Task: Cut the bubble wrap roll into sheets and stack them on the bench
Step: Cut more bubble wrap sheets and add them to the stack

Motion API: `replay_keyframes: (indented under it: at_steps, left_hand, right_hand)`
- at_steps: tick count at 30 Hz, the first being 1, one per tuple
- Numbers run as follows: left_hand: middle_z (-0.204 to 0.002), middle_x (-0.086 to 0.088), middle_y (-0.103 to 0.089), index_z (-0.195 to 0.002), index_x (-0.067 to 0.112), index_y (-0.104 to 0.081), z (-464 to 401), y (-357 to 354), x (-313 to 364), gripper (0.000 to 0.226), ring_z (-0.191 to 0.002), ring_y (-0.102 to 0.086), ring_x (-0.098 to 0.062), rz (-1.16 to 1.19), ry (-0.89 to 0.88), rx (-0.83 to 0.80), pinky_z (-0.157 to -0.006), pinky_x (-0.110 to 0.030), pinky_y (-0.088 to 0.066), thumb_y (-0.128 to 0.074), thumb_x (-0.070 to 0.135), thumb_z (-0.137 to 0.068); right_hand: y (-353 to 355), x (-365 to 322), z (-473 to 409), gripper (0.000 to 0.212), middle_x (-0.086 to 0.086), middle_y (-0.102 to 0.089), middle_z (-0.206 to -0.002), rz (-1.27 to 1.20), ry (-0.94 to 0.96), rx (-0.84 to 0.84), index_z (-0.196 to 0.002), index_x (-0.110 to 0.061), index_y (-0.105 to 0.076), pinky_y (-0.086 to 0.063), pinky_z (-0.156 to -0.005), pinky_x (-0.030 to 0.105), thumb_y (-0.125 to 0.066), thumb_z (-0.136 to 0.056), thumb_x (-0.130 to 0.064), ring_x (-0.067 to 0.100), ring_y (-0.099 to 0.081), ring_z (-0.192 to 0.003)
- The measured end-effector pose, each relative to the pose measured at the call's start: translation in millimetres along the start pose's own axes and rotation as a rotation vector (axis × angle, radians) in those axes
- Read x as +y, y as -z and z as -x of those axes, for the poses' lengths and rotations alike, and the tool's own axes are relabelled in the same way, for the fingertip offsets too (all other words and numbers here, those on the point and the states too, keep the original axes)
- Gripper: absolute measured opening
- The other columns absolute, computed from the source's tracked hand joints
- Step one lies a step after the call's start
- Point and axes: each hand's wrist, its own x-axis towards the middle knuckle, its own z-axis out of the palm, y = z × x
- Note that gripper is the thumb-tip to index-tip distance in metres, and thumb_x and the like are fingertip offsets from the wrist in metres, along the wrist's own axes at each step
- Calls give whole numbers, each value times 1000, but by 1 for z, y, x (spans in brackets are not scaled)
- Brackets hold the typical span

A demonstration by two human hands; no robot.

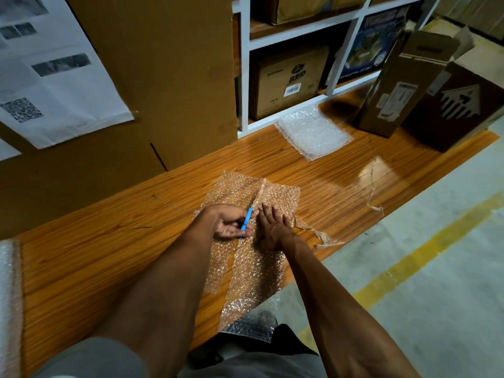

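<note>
A person's left hand (231, 223) grips a blue-handled cutter (247, 218) over bubble wrap (275, 197) spread mid-bench (109, 255), reaching the front edge. The right hand (272, 227) presses flat on it, fingers straight. Cut sheets (313, 132) lie stacked by the back edge.

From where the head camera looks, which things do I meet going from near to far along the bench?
bubble wrap strip under the hands → left hand gripping the blue cutter, right hand pressing the wrap flat → stack of cut sheets → tall cardboard box on the bench.

Stockroom: white shelving (302, 36) holding cardboard boxes (289, 80), painted concrete floor (436, 282).
</note>
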Motion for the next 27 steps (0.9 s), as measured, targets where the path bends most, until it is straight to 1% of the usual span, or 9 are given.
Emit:
replay_keyframes:
  at_steps: [6,11,13,15,16,17,21,25,27]
  left_hand:
    - [-88,-12,-70,-98,2,-64,-15,-4,2,21,-61,-73,-13,90,-72,13,-49,-15,-55,-70,23,-97]
    - [-86,-10,-69,-98,5,-65,-15,-2,3,15,-61,-73,-14,94,-83,2,-46,-16,-55,-69,19,-98]
    - [-86,-11,-70,-100,5,-66,-14,-1,2,15,-59,-73,-14,99,-81,15,-45,-17,-54,-69,19,-98]
    - [-87,-13,-72,-104,3,-66,-12,-1,2,19,-60,-74,-15,102,-79,29,-45,-18,-55,-70,19,-97]
    - [-88,-14,-73,-107,2,-66,-11,-2,2,21,-60,-74,-15,100,-78,35,-45,-18,-55,-70,20,-97]
    - [-90,-15,-73,-109,1,-66,-12,-2,1,23,-61,-74,-15,97,-76,39,-45,-18,-55,-70,20,-97]
    - [-100,-16,-76,-119,-2,-66,-14,0,-4,34,-69,-76,-15,104,-58,31,-46,-18,-55,-71,23,-96]
    - [-102,-12,-78,-106,4,-70,-18,1,-5,24,-75,-76,-12,73,-20,22,-52,-17,-57,-69,26,-99]
    - [-107,-11,-77,-109,2,-70,-19,3,-2,32,-79,-76,-13,61,-8,17,-55,-19,-58,-71,32,-96]
  right_hand:
    - [0,1,0,106,3,29,-169,-1,3,-2,-164,-16,18,6,-126,56,-60,-99,-46,33,26,-156]
    - [3,4,-4,115,2,19,-172,15,-8,30,-166,-16,10,-4,-128,56,-70,-92,-50,30,15,-159]
    - [5,2,-5,102,3,-3,-174,26,-33,122,-166,-16,-9,-19,-127,56,-72,-92,-45,30,-8,-159]
    - [12,-1,-5,68,10,-40,-162,-30,-72,329,-154,-15,-33,-40,-117,50,-68,-98,-27,32,-42,-144]
    - [15,-2,-6,60,13,-47,-155,-66,-76,414,-151,-13,-35,-44,-115,48,-66,-99,-21,32,-48,-137]
    - [17,-2,-8,65,16,-41,-159,-71,-59,440,-155,-11,-31,-40,-119,48,-65,-100,-19,33,-45,-141]
    - [24,7,-26,92,10,10,-173,18,-17,232,-166,-18,7,-5,-128,54,-60,-103,-29,34,3,-160]
    - [18,18,-36,85,6,21,-171,33,2,141,-165,-22,11,-1,-127,61,-47,-107,-43,34,14,-158]
    - [17,20,-39,87,5,23,-171,42,1,136,-165,-22,13,-2,-127,61,-47,-106,-47,34,16,-158]
